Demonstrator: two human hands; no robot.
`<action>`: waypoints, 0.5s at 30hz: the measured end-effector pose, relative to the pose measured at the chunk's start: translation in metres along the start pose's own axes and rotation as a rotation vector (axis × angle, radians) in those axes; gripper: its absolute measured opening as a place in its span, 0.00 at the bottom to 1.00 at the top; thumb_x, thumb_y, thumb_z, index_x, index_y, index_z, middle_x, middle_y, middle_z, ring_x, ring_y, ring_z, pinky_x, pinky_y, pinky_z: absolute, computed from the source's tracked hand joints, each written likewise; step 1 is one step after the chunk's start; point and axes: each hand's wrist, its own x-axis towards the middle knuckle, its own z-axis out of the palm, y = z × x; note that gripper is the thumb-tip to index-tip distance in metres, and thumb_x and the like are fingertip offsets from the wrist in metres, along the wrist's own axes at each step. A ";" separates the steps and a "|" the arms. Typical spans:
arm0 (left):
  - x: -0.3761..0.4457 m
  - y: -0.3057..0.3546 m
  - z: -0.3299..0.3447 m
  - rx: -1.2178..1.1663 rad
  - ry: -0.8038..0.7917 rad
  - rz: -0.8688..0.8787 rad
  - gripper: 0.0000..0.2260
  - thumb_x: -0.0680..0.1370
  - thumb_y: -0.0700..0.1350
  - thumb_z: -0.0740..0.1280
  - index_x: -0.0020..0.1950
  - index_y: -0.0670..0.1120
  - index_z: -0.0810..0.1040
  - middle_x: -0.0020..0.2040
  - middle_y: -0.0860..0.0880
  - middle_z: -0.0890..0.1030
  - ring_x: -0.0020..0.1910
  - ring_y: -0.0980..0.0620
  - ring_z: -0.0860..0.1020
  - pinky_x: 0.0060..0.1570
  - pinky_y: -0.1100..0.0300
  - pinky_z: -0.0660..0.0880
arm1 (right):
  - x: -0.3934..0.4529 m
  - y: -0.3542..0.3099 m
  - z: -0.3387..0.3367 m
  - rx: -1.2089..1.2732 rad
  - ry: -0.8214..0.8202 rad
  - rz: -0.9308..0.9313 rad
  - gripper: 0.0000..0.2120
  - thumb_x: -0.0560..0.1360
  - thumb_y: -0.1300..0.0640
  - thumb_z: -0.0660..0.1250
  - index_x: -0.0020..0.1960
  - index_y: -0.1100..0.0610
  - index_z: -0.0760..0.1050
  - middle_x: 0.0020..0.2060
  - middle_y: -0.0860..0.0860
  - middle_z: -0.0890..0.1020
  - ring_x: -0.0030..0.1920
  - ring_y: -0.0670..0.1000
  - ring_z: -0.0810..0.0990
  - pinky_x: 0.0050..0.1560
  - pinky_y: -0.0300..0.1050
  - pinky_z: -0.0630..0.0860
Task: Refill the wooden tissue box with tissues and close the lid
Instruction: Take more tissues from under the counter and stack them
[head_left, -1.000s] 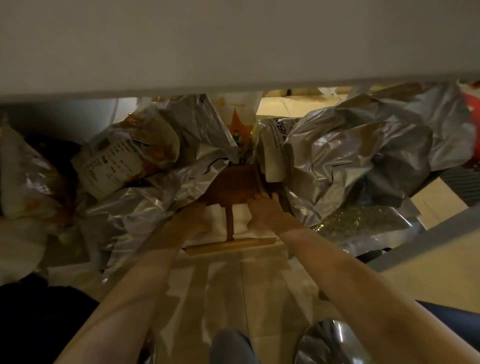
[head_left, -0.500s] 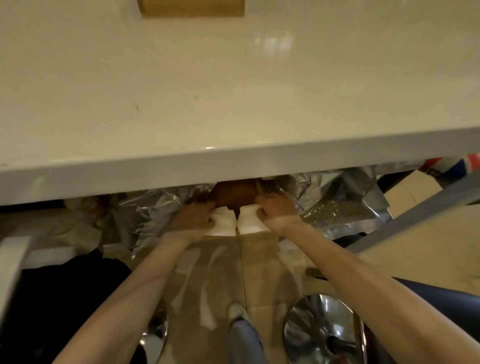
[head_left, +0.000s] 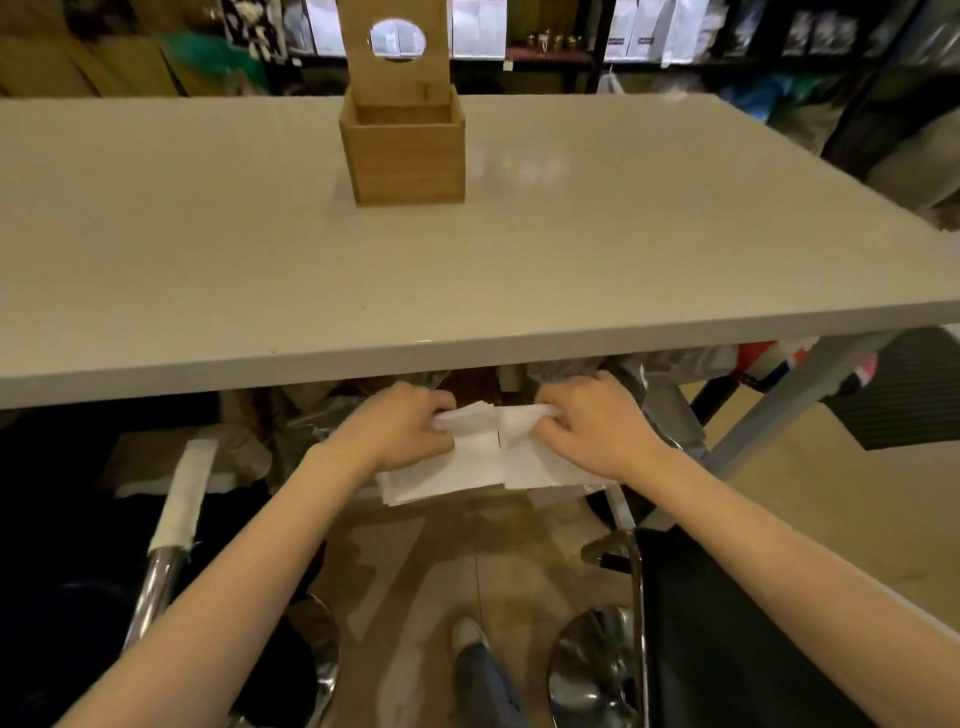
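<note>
The wooden tissue box (head_left: 409, 156) stands on the white table (head_left: 519, 260) at the far middle. Its lid (head_left: 394, 62), with an oval hole, is raised upright at the back, and the inside looks empty. Just below the table's near edge, my left hand (head_left: 402, 428) and my right hand (head_left: 592, 423) each grip a stack of white tissues (head_left: 483, 462). The two stacks sit side by side and touch in the middle. Both hands are closed around the stacks' upper ends.
Silver foil bags (head_left: 660, 395) and a brown box lie under the table. A chair with a chrome frame (head_left: 171, 525) stands at the left, and a black chair (head_left: 727, 623) at the right. Shelves with packages line the back wall. My shoe (head_left: 467, 639) is on the floor.
The view has risen from under the table to above it, so the wooden box is now in sight. Both hands have drawn the tissue stacks out toward me, clear of the bags.
</note>
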 end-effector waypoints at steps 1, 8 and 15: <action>-0.007 0.006 -0.011 0.000 0.008 0.026 0.08 0.73 0.47 0.65 0.48 0.46 0.78 0.43 0.46 0.82 0.41 0.48 0.78 0.40 0.53 0.74 | -0.004 -0.004 -0.014 -0.006 0.018 -0.006 0.11 0.73 0.53 0.57 0.39 0.59 0.73 0.34 0.53 0.78 0.38 0.55 0.76 0.43 0.46 0.68; -0.039 0.050 -0.095 -0.037 0.077 0.183 0.07 0.73 0.46 0.65 0.45 0.43 0.77 0.40 0.46 0.78 0.38 0.51 0.74 0.37 0.58 0.69 | -0.007 -0.012 -0.093 0.023 0.165 0.025 0.15 0.72 0.51 0.55 0.44 0.60 0.75 0.33 0.55 0.79 0.35 0.56 0.75 0.33 0.45 0.69; 0.007 0.050 -0.152 -0.113 0.106 0.165 0.07 0.74 0.45 0.65 0.35 0.49 0.74 0.34 0.50 0.74 0.36 0.52 0.73 0.38 0.57 0.68 | 0.056 0.017 -0.127 0.128 0.200 0.088 0.15 0.66 0.52 0.55 0.32 0.63 0.70 0.28 0.61 0.75 0.30 0.58 0.70 0.31 0.47 0.62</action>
